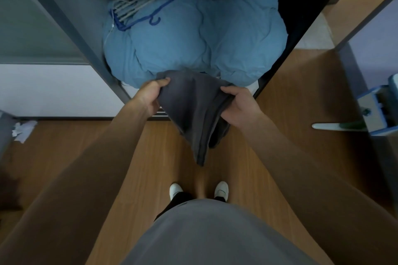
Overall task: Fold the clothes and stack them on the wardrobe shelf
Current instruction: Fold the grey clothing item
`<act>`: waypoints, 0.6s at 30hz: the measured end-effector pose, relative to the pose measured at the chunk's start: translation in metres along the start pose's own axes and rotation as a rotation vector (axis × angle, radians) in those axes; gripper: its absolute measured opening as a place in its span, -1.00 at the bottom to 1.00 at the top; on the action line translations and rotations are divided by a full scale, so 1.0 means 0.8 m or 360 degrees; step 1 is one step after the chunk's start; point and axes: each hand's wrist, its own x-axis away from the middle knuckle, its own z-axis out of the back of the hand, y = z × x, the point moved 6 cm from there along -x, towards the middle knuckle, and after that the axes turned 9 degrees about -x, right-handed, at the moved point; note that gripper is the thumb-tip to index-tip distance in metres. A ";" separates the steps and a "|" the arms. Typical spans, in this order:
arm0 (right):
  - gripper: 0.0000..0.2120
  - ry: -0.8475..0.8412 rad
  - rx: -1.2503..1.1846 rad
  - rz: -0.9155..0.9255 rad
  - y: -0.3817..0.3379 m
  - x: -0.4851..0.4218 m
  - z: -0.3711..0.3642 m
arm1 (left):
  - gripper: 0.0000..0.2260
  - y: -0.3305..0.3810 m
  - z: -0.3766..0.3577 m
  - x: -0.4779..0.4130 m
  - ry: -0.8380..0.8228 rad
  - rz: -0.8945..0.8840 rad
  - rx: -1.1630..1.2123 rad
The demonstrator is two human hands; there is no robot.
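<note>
Garment (193, 112) of dark grey cloth hangs between both hands in front of the open wardrobe (71, 28), just below the middle of the view; its upper edge is stretched between the two grips and the rest droops toward 6 o'clock, ending in a narrow point above the wooden floor (150, 146). The left hand (150, 95), at 9 o'clock of the cloth, pinches the upper corner with the thumb laid on top and the fingers curled beneath; the right hand (240, 106), at 3 o'clock of it, clamps the bunched opposite edge, thumb over and fingers tucked under the fabric. Beyond the hands, toward 12 o'clock, a puffy blue duvet (193, 38) fills the wardrobe compartment; a bundle of clothes hangers (137, 6), blue and pale ones, lies on its 10 o'clock part. At 6 o'clock two white shoes (176, 189) stand on the floor above the person's grey top (204, 232); crumpled paper (23, 129) lies at 9 o'clock by the wall; a blue-and-white object (374, 109), too blurred to name, sits at 3 o'clock.
</note>
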 end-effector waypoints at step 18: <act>-0.71 0.0406 0.1129 0.0591 -0.073 -0.009 0.033 | -0.51 0.025 -0.003 0.007 0.0249 -0.0672 -0.0394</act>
